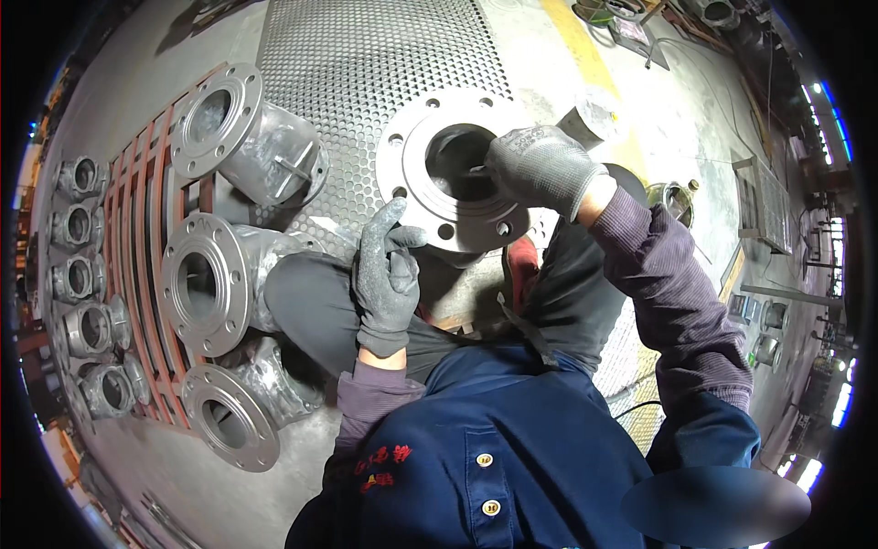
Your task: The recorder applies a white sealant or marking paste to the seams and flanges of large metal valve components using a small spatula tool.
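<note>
A grey metal valve body with a round flange [391,156] stands between my knees, its dark bore facing up. My right hand [546,165], in a grey knit glove, is closed over the bore's right edge. A small pale tip shows at its fingers inside the bore; what it belongs to is hidden by the glove. My left hand [387,279], gloved too, is at the flange's lower left rim. Its index finger reaches a bolt hole while the thumb lies apart by the edge and the other fingers are bent. The left hand holds nothing that I can see.
Three similar flanged valve bodies [203,285] lie to my left beside a red slatted rack [137,220]. Several smaller castings [80,279] line up farther left. A perforated metal mat [366,46] lies ahead. A metal cylinder [590,123] and a mesh crate [761,203] are on the right.
</note>
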